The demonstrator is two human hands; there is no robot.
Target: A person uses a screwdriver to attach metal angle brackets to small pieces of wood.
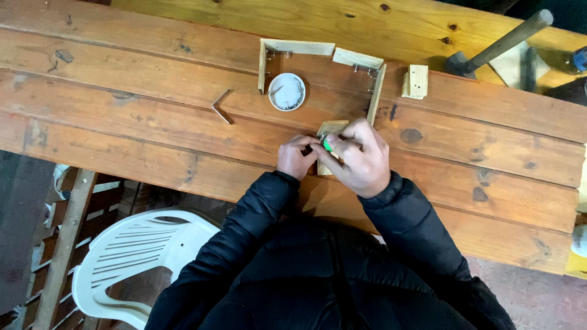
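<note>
Two hands meet at the middle of our plank desk (122, 122): our left hand (296, 157) curls its fingers in a narrow grip against the near edge of one small wooden strip (331, 129), while our right hand (362, 157) is closed over the strip and pinches one small green object (328, 145), too hidden to name. The strip lies flat on the desk, touching the foot of the frame's right side piece.

One unfinished wooden frame (298, 47) stands beyond the hands, built of four thin slats, open toward us, with nail tips showing at its corners. One round white dish (287, 91) of small metal fasteners sits inside it, beside the left slat. One bent metal bracket (222, 106) lies well to the left. One short wood block (416, 81) rests just right of the frame, and one hammer (498, 47) lies at the far right corner. One white plastic chair (131, 263) stands below the desk edge, beside our black jacket sleeves.
</note>
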